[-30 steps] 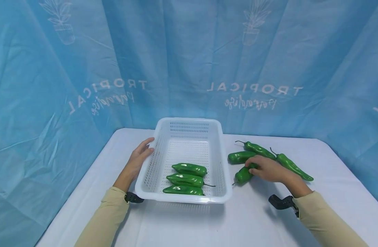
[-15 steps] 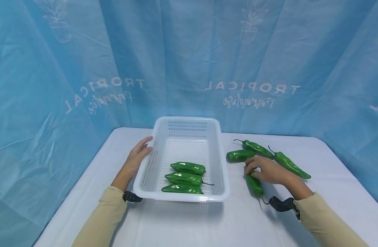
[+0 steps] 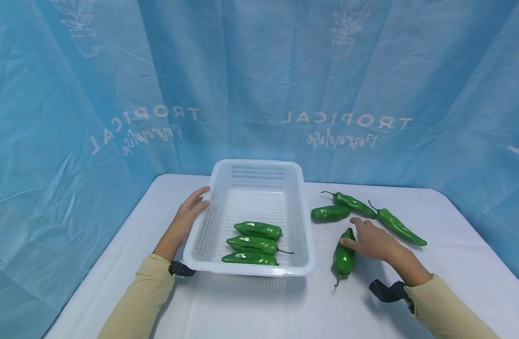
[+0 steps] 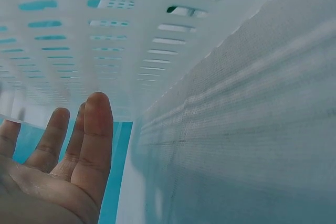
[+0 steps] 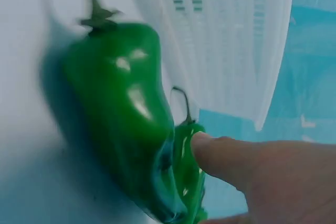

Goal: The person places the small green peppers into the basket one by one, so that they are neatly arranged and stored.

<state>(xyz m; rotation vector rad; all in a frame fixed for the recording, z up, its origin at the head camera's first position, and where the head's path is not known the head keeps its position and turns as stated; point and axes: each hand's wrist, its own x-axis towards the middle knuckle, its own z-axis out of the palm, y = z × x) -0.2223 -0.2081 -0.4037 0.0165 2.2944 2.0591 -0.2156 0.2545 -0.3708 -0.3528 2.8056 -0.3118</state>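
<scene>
Against the left side of a white plastic basket [image 3: 247,268] rests my left hand [image 3: 186,219]. In the left wrist view its fingers [image 4: 94,135] are extended beside the slotted basket wall, not curled round it. My right hand [image 3: 375,239] is over the table to the basket's right, fingers parted. Below its thumb lies a green chili pepper [image 3: 343,259], stem toward me, seen large in the right wrist view. Whether the thumb touches it is unclear. Inside the basket, three green peppers [image 3: 253,245] lie side by side near its front.
Three more green peppers lie behind and right of my right hand: a stubby one [image 3: 329,213], a long one [image 3: 353,204] and another long one [image 3: 400,227]. A blue printed curtain [image 3: 259,94] hangs behind the white-covered table [image 3: 259,315].
Under my right hand the pepper has turned, its stem swinging right and then back toward me. The right fingers have parted from it. My left hand stays at the basket.
</scene>
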